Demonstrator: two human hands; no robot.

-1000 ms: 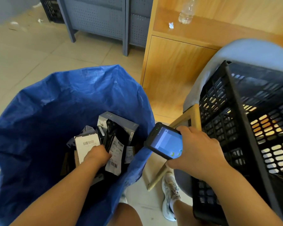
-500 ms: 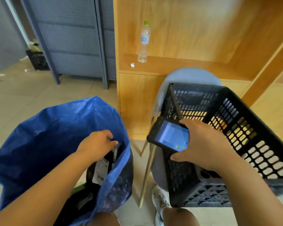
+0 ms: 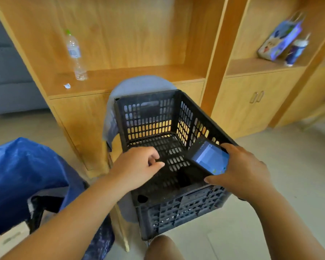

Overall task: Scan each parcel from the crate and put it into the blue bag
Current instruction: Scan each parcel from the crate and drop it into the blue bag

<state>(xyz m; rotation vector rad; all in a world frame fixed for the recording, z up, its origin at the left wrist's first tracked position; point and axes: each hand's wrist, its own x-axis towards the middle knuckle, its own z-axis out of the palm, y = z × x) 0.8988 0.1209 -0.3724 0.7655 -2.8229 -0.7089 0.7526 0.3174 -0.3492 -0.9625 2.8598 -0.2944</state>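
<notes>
At the lower left the blue bag (image 3: 23,175) is seen standing open on the floor, and a white parcel (image 3: 9,239) is lodged inside it at the near edge. A clear water bottle (image 3: 74,55) is set upright on the wooden shelf (image 3: 129,76) behind. The left hand (image 3: 137,166) is held over the near side of the black crate (image 3: 148,119), its grip loose, the fingers lightly curled and nothing held. The crate is carried on a grey chair (image 3: 139,84). The right hand (image 3: 240,171) is placed at the crate's near right corner, its grip closed around a handheld scanner (image 3: 208,158) whose lit screen is turned upward. A patterned gift bag (image 3: 280,40) is leaned on the far right shelf.
</notes>
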